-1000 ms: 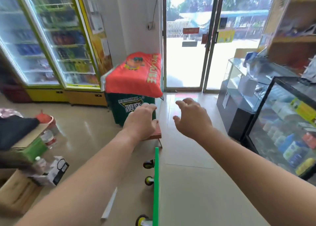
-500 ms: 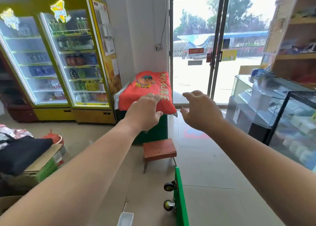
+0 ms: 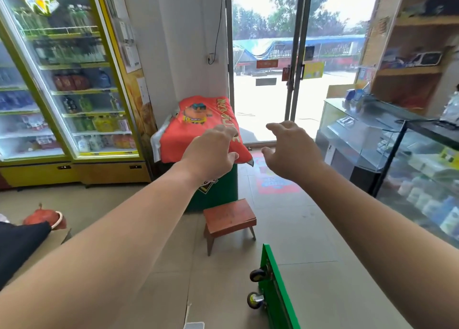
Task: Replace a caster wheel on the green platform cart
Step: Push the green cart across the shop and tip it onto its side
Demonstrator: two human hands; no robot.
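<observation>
Tiled floor [image 3: 310, 266] bears the upended green cart [image 3: 275, 286]; left hand [image 3: 211, 154] and right hand [image 3: 290, 152] fingers spread, empty.

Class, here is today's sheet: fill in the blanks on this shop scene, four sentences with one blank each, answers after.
1. The cart stands on its edge, showing ___ casters on its left face.
2. The left hand and the right hand both hold ___.
3. The fridges stand on the ___ side of the view.
4. The cloth draped over the green box is mostly ___.

Missing words: two; nothing; left; red.
</observation>
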